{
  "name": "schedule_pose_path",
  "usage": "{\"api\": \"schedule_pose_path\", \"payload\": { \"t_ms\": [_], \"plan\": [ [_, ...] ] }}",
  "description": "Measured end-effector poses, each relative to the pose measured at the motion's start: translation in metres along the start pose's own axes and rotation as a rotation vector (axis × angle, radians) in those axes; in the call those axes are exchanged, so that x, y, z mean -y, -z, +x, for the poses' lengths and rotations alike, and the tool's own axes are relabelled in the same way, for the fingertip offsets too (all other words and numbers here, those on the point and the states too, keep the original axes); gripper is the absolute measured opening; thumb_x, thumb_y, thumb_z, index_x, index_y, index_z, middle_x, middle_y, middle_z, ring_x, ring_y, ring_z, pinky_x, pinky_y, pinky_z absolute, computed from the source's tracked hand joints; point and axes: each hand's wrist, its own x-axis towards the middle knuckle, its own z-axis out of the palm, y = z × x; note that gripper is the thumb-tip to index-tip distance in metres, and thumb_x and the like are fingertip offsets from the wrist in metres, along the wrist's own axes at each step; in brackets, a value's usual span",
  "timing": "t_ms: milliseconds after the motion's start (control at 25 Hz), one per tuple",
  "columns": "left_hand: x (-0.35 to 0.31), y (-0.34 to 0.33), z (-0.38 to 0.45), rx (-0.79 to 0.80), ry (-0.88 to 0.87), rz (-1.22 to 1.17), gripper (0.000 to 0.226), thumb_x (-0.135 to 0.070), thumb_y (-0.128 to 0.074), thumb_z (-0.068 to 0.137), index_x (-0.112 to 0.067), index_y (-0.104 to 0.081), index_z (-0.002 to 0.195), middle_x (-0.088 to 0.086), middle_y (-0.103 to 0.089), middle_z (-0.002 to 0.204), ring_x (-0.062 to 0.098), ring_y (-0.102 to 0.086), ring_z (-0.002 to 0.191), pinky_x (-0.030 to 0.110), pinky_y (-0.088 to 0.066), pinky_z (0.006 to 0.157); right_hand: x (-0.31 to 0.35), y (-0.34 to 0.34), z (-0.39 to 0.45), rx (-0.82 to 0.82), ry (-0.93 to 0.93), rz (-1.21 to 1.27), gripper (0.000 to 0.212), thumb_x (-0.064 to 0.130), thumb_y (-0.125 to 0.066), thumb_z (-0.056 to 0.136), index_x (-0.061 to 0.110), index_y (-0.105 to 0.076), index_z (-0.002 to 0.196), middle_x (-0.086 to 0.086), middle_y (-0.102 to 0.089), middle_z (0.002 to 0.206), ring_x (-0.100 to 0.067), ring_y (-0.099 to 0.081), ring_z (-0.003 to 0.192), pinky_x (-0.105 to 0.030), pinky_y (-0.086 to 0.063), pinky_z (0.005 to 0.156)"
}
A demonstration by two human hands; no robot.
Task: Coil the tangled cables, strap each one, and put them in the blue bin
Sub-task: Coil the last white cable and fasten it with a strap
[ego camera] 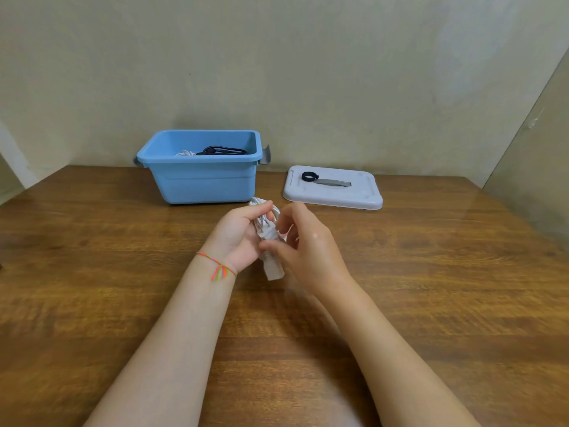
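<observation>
Both hands are held above the wooden counter [123, 272], near its middle and just in front of the blue bin [203, 183]. The left hand [237, 235] has its palm turned up and its fingers [261, 208] curled around a bundle of white cable [265, 224], which is folded into a tight coil. The lower end of the bundle, wrapped in a pale grey strap or sleeve [272, 268], hangs out below the hand. The right hand [304, 245] is just beside it, and its thumb and first fingers seem to pinch the middle of the same bundle, where the cable is bound together; the exact contact is partly hidden, and the other fingers are loosely bent. A thin bracelet [217, 266] of red, orange and green thread is around the left wrist.

The blue bin stands at the back of the counter, close to the wall [308, 72], and it is open. Inside it there lie a black cable [221, 150] and, to its left, another white cable [185, 153], both only partly visible over the rim. To the right of the bin, well apart from it, the grey lid [354, 197] lies flat on the counter. On the lid rest a small black strap [308, 176] rolled into a ring and a grey handle [334, 182] beside it.
</observation>
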Motion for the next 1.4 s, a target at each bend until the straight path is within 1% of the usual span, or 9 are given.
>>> {"api": "schedule_pose_path", "payload": {
  "t_ms": [80,240,360,520,720,880,1000,1200,1400],
  "plan": [
    [0.002,-0.003,-0.003,0.040,0.038,-0.005,0.016,-0.014,-0.050,0.099,-0.009,-0.050,0.084,0.008,-0.058,0.067,0.020,-0.064,0.058,0.026,-0.052,0.047,-0.001,0.004,0.000,0.047,-0.107,0.079,0.037,0.030,-0.082,0.077,0.021,-0.051,0.096,0.012,-0.055,0.081,0.000,-0.048,0.064,-0.013,-0.039,0.060],
    [0.007,-0.002,-0.001,0.093,0.075,0.026,0.011,-0.013,-0.057,0.089,-0.003,-0.055,0.093,0.014,-0.066,0.083,0.027,-0.070,0.078,0.040,-0.060,0.075,-0.008,0.006,0.002,0.170,-0.253,0.119,0.036,0.034,-0.080,0.079,0.024,-0.060,0.107,0.012,-0.063,0.091,0.000,-0.052,0.068,-0.012,-0.038,0.061],
    [0.013,-0.006,0.000,0.101,0.029,0.169,0.008,-0.009,-0.054,0.096,-0.003,-0.054,0.102,0.015,-0.060,0.089,0.024,-0.068,0.079,0.037,-0.059,0.073,-0.010,0.003,0.002,0.222,-0.315,0.143,0.034,0.031,-0.076,0.080,0.023,-0.065,0.111,0.008,-0.065,0.096,-0.004,-0.059,0.079,-0.018,-0.044,0.064],
    [0.016,-0.012,-0.001,0.072,-0.038,0.366,0.021,-0.012,-0.059,0.096,-0.002,-0.058,0.115,0.014,-0.060,0.094,0.020,-0.066,0.079,0.032,-0.056,0.069,-0.010,-0.001,0.002,0.203,-0.344,0.195,0.019,0.026,-0.069,0.076,0.019,-0.067,0.093,-0.004,-0.068,0.090,-0.017,-0.064,0.081,-0.037,-0.052,0.068],
    [0.019,-0.014,0.000,-0.037,-0.121,0.563,0.034,-0.022,-0.060,0.098,0.009,-0.066,0.110,0.025,-0.067,0.098,0.027,-0.062,0.087,0.037,-0.051,0.082,-0.009,0.008,0.003,0.151,-0.371,0.266,0.014,0.013,-0.066,0.083,0.027,-0.064,0.084,0.008,-0.066,0.077,0.000,-0.058,0.065,-0.014,-0.043,0.057],
    [0.018,-0.014,0.000,-0.096,-0.387,0.980,0.015,-0.021,-0.059,0.096,-0.020,-0.068,0.108,0.005,-0.073,0.105,0.014,-0.066,0.098,0.032,-0.052,0.089,-0.014,0.019,0.005,-0.036,-0.504,0.456,0.008,0.015,-0.065,0.088,0.021,-0.068,0.083,0.010,-0.064,0.066,-0.001,-0.054,0.054,-0.017,-0.041,0.049],
    [0.020,-0.015,-0.002,0.001,-0.405,1.105,0.020,-0.025,-0.053,0.099,-0.029,-0.057,0.118,-0.008,-0.069,0.105,0.009,-0.062,0.105,0.028,-0.046,0.089,-0.013,0.031,0.005,0.012,-0.631,0.788,0.007,0.015,-0.062,0.093,0.012,-0.065,0.087,0.004,-0.057,0.061,-0.008,-0.044,0.049,-0.019,-0.033,0.044],
    [0.019,-0.008,-0.001,0.095,-0.331,1.294,0.023,-0.047,-0.055,0.094,-0.037,-0.056,0.114,-0.012,-0.074,0.092,0.004,-0.064,0.099,0.034,-0.044,0.094,-0.018,0.034,0.006,0.098,-0.728,1.042,0.020,0.014,-0.063,0.092,-0.001,-0.060,0.105,-0.017,-0.048,0.080,-0.008,-0.039,0.046,-0.019,-0.028,0.039],
    [0.017,-0.011,-0.007,0.215,-0.271,1.092,0.032,-0.017,-0.059,0.097,-0.009,-0.043,0.123,0.010,-0.076,0.090,0.020,-0.070,0.079,0.039,-0.055,0.082,-0.015,0.034,0.008,0.144,-0.813,1.223,0.014,0.012,-0.058,0.095,0.000,-0.054,0.102,-0.006,-0.046,0.055,-0.008,-0.036,0.038,-0.017,-0.035,0.034]
  ]
}}
